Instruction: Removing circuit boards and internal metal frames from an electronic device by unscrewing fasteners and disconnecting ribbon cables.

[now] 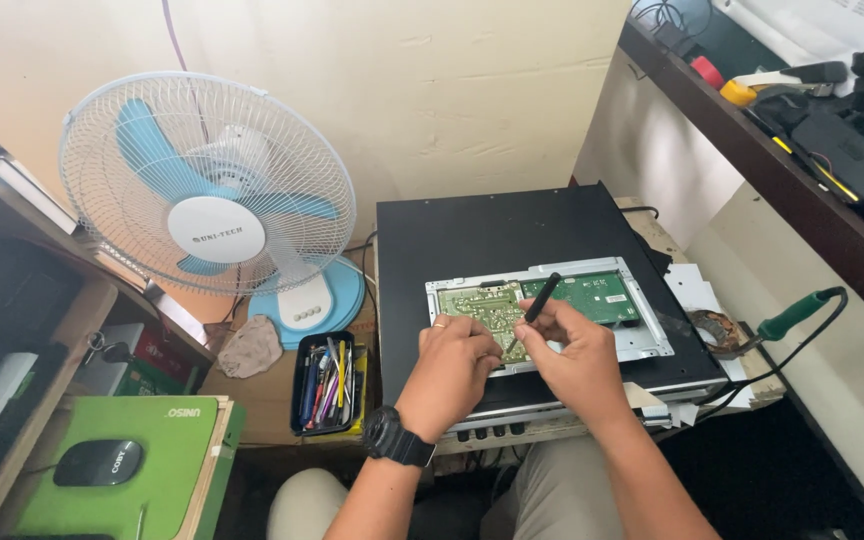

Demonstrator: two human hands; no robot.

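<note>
A single camera sits on the person's head and looks steeply down and forward, over the knees toward the wall behind the bench (282, 400). It is close enough that both forearms enter from the bottom edge, and the left hand (449, 362) and right hand (577, 355) meet near the middle of the frame. The wide view also takes in a fan (207, 185) at the left and a dark shelf (752, 140) at the upper right.

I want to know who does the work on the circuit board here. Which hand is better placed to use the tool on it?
The right hand: it already holds the black tool, tip down on the circuit board. The left hand just rests beside it.
</note>
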